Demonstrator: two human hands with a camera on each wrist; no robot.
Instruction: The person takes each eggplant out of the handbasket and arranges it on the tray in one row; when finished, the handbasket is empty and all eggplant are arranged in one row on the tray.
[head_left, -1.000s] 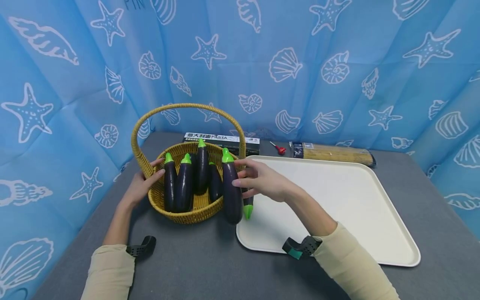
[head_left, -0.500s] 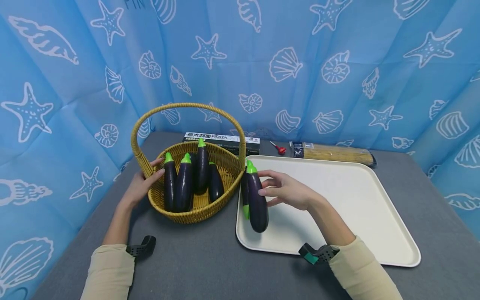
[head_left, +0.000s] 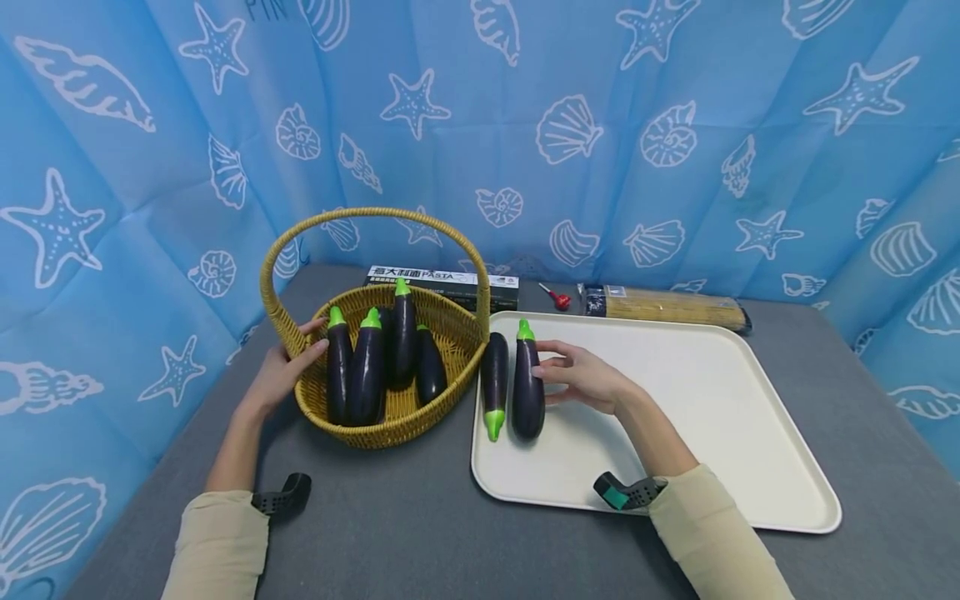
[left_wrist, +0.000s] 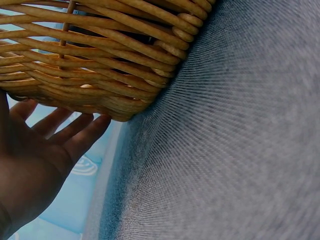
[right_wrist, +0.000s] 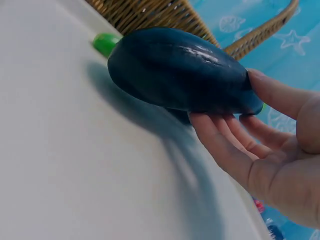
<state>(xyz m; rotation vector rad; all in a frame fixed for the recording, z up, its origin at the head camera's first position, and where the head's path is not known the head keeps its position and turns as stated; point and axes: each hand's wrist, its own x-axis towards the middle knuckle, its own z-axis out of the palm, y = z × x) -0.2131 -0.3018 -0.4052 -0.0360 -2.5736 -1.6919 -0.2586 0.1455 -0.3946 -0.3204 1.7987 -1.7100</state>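
Note:
My right hand (head_left: 587,379) pinches a dark purple eggplant (head_left: 528,400) between thumb and fingers, over the left part of the white tray (head_left: 675,417). Its green stem end points to the back; in the right wrist view the eggplant (right_wrist: 175,72) casts a shadow on the tray. Just left of it, another eggplant (head_left: 494,375) lies on the tray, green end toward me. My left hand (head_left: 279,375) holds the left rim of a wicker basket (head_left: 397,433), beside the handle's base. Several eggplants (head_left: 367,375) stand or lean inside. In the left wrist view, fingers (left_wrist: 82,135) touch the basket's side.
Behind the basket lies a black and white pasta box (head_left: 450,283). A red lollipop (head_left: 559,297) and a pack of spaghetti (head_left: 667,307) lie behind the tray. The basket's tall arched handle (head_left: 375,212) rises over the eggplants. A blue curtain (head_left: 480,125) hangs behind the grey table (head_left: 375,525).
My right hand has carried the eggplant from the basket's right rim rightward over the tray and lowered it beside the other one. The left hand stays on the basket.

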